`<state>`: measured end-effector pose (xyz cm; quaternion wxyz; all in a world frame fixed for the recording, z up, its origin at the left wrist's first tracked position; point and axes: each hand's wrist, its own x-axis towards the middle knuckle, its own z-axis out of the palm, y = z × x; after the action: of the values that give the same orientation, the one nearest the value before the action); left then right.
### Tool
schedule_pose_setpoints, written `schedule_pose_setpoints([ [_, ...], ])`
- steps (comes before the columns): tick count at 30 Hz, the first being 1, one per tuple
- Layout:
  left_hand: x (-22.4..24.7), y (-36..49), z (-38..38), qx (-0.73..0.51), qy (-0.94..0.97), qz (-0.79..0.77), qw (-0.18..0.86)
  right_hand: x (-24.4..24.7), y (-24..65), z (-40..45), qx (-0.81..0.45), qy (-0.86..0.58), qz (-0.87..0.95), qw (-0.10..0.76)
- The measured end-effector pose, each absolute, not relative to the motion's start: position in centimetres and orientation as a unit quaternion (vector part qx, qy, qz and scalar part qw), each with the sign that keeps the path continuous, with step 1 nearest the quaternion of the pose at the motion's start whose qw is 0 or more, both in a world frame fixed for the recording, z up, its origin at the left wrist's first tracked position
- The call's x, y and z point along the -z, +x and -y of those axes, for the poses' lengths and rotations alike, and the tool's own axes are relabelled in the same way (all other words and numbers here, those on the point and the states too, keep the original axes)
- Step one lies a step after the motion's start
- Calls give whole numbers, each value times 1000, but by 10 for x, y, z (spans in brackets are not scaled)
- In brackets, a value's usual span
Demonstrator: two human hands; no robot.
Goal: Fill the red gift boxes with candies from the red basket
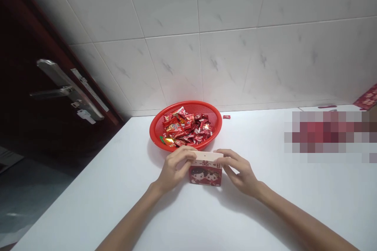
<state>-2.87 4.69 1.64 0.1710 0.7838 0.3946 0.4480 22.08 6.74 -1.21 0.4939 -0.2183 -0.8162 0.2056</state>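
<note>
Box (205,175), one: upright, apparently on table (118,188), just before red basket (154,135). Left hand (176,166), right hand (240,171): both gripping box's top ends. Risks I log: top creasing from hard pinch; box tipping from uneven push; basket nudged by backward slide.

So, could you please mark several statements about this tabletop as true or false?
1. The left hand and right hand both touch the small box. True.
2. The basket holds wrapped sweets. True.
3. The basket is blue. False: it is red.
4. A lone packet lies on the table, right of the basket. True.
5. The small box is plain, without any picture. False: cartoon figures are printed on it.
</note>
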Motion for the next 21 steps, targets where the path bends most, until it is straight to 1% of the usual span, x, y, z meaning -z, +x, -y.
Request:
schedule_pose_setpoints([
  [4, -10, -30, -47, -429, 800, -394, 143, 11, 222, -66, -225, -220, 823, 472],
  [9, -7, -28, -42, -435, 794, -394, 157, 7, 215, -62, -261, -273, 773, 510],
  [11, -8, -24, -38, -438, 797, -385, 158, 3, 213, -62, -259, -284, 772, 506],
  [16, -10, -19, -22, -407, 818, -379, 147, -15, 234, -67, -215, -257, 854, 397],
  [18, -11, -24, -15, -391, 827, -383, 130, -25, 258, -67, -198, -276, 856, 390],
  [21, -13, -39, -5, -395, 820, -402, 97, -41, 313, -60, -139, -352, 820, 429],
])
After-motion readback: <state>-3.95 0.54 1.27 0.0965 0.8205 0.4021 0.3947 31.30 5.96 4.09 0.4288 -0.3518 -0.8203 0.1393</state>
